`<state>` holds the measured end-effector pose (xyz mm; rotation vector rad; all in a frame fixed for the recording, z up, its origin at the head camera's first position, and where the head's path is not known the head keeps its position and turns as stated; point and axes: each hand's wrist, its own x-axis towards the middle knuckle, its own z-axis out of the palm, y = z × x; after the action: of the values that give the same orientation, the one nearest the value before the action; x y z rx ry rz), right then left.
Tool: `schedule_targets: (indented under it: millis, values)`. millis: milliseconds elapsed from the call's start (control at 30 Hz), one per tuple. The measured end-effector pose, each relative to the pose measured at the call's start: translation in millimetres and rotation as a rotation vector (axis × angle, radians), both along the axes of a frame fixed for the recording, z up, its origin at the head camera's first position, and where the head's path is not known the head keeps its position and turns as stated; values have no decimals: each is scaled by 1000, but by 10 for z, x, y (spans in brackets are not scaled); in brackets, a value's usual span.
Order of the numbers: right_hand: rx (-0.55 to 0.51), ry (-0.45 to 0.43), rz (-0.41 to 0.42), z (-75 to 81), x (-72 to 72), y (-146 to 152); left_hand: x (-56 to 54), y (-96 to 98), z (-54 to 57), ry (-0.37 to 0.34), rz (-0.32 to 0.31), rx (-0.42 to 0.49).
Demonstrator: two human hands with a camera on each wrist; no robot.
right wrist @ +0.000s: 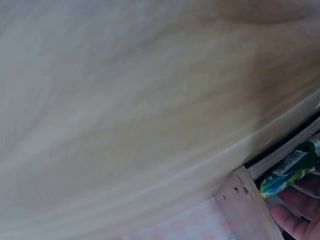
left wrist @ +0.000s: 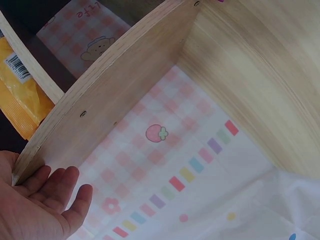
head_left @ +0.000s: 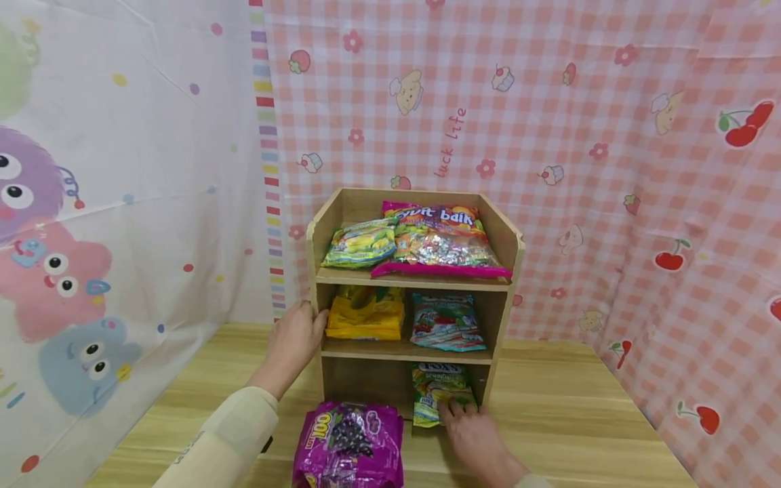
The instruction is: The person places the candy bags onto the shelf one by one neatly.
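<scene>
My left hand (head_left: 293, 342) grips the front edge of the small wooden shelf's (head_left: 411, 356) left side panel, thumb inside and fingers against the outer face. In the bottom compartment, at its right, lies a green and yellow FOX'S candy bag (head_left: 434, 390). Its lower end reaches the shelf's front edge. The fingers of my right hand (head_left: 478, 437) touch the front of this bag; the right wrist view shows them fairly straight beside its edge, and the thumb is hidden. A purple candy bag (head_left: 350, 444) with a grape picture stands before the shelf at the left.
On the middle level are a yellow bag (head_left: 366, 315) and a teal bag (head_left: 448, 322). The top level holds a green-yellow bag (head_left: 361, 244) and a large pink-edged candy bag (head_left: 436, 240). Everything stands on a wood-grain table (head_left: 561, 407), with printed cloth (head_left: 451, 88) behind.
</scene>
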<state>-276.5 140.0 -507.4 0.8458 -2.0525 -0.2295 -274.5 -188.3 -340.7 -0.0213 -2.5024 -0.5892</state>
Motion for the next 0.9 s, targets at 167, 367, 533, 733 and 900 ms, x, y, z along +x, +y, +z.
schedule_targets:
  millis: [167, 367, 533, 733, 900]
  values:
    - [-14, -60, 19, 0, 23, -21, -9, 7, -5, -1, -7, -3]
    - [160, -289, -26, 60, 203, -64, -11, -1, -11, 7, -6, 2]
    - [185, -301, -48, 48, 228, -82, -10, -10, -10, -2, -3, 2]
    - [146, -306, -62, 6, 191, -105, -15, -12, -10, -8, 3, 1]
    - [122, -399, -74, 28, 218, -137, -11, -10, -6, -6, 7, -7]
